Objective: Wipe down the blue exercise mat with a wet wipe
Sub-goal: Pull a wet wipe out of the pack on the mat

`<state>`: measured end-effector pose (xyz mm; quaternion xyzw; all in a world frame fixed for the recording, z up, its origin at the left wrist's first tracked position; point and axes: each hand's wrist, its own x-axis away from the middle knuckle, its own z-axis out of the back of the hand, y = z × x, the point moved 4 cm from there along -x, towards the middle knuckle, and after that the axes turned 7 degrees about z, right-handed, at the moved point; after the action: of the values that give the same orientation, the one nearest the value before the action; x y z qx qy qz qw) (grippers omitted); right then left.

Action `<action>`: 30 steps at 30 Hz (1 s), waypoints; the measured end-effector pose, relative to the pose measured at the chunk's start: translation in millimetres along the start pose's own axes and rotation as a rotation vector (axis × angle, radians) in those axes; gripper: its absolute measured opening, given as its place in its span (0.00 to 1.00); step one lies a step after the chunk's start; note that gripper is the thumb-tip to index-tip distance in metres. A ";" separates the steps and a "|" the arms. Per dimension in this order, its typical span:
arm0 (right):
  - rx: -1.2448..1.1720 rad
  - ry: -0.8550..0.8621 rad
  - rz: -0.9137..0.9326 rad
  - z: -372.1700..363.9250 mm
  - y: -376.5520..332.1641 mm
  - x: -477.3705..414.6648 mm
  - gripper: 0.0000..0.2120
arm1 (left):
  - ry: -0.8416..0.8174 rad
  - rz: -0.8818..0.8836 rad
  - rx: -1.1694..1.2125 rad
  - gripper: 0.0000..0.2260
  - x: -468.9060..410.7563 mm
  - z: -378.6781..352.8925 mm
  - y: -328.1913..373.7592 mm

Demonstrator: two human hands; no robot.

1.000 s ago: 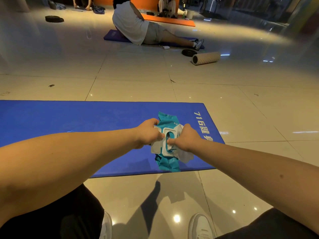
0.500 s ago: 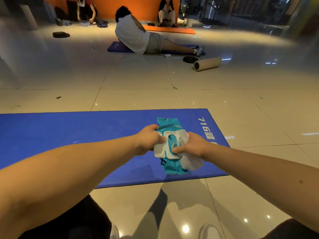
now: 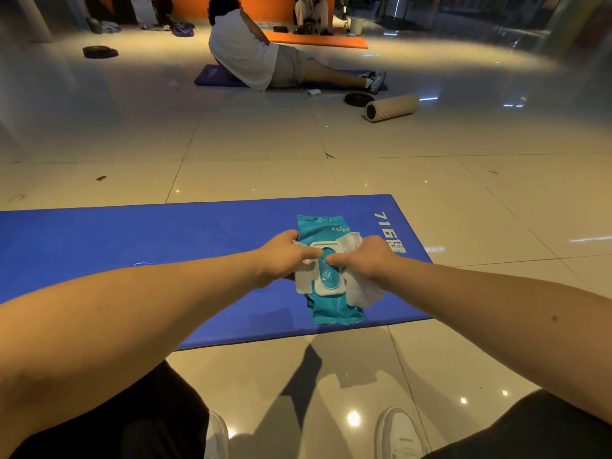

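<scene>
Centre frame, on the mat [image 3: 132, 246], your left grip [image 3: 284, 257] clasps the pack [image 3: 332, 311]; your right grip [image 3: 368, 260] pinches a limp wipe [image 3: 363, 290]. Likely light, wet and tearable: hold it bunched, not by 1 corner.

1. The blue mat [image 3: 132, 246] runs off the left edge, so I can't see that end.
2. The white print [image 3: 385, 223] on the mat is partly covered by the right hand [image 3: 364, 260].
3. The left hand [image 3: 281, 256] covers the left side of the wipe pack [image 3: 334, 309]; I can't see its fingers underneath.
4. The wet wipe [image 3: 362, 291] is partly hidden under the right palm.
5. The shoes [image 3: 397, 432] are cut off by the bottom edge.
</scene>
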<state>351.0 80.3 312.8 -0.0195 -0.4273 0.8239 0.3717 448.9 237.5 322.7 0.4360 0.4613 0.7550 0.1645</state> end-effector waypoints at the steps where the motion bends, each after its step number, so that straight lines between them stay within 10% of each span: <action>1: 0.003 -0.001 0.000 -0.1 -0.3 -0.1 0.28 | -0.039 0.025 0.060 0.11 1.9 -2.1 1.5; 7: -0.028 -0.007 -0.033 3.3 -2.7 1.1 0.23 | -0.158 0.133 0.386 0.18 3.8 7.3 0.0; 30: -0.219 -0.164 -0.016 4.3 -9.3 5.8 0.16 | 0.079 0.017 0.016 0.09 -7.6 21.1 -6.1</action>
<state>350.9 84.3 323.9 0.0109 -0.5438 0.7682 0.3376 469.3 247.4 317.9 0.4109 0.4699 0.7693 0.1363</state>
